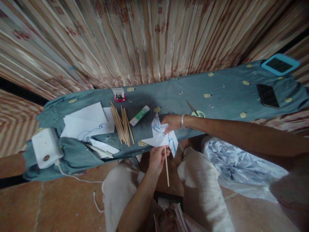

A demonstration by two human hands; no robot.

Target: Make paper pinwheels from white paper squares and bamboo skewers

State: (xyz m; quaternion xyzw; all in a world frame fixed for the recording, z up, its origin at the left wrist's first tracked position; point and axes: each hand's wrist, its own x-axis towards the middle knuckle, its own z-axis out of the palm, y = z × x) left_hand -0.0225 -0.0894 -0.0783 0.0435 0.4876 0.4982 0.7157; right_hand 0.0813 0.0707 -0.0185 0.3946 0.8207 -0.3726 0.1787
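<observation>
My left hand is closed on a thin wooden stick that hangs down past the table's front edge. The stick's top end meets a white paper cutout with blue drawing on it. My right hand, a bangle on its wrist, presses down on that cutout with curled fingers. The cutout lies on the blue-grey cloth-covered table.
On the cloth lie a bundle of wooden sticks, a glue stick, white paper sheets, a small red box of staples, scissors, a phone, a blue-framed tablet and a white device. Crumpled cloth lies at right.
</observation>
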